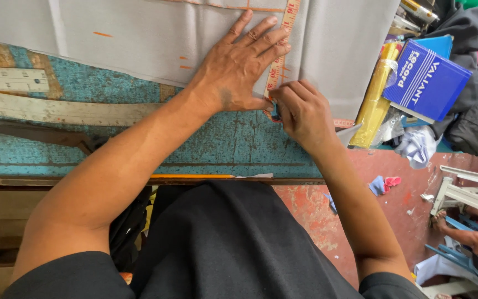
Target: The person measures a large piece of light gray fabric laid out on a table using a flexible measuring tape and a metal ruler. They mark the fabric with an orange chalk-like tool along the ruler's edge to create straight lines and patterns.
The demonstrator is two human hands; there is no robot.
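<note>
Head view: left hand [239, 69] lies flat, fingers spread, pinning the yellow tape measure [281, 47] on the grey cloth [139, 39] by the table's [217, 141] near edge. Right hand [302, 113] pinches a small blue chalk [275, 112] at the tape's edge. I'd keep that palm heavy and mark snug against the tape.

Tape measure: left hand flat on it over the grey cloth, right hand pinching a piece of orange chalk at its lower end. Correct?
Not quite. The head view shows the chalk in the right hand is blue, not orange. The rest holds: left hand lies flat on the tape measure over the grey cloth.
</note>
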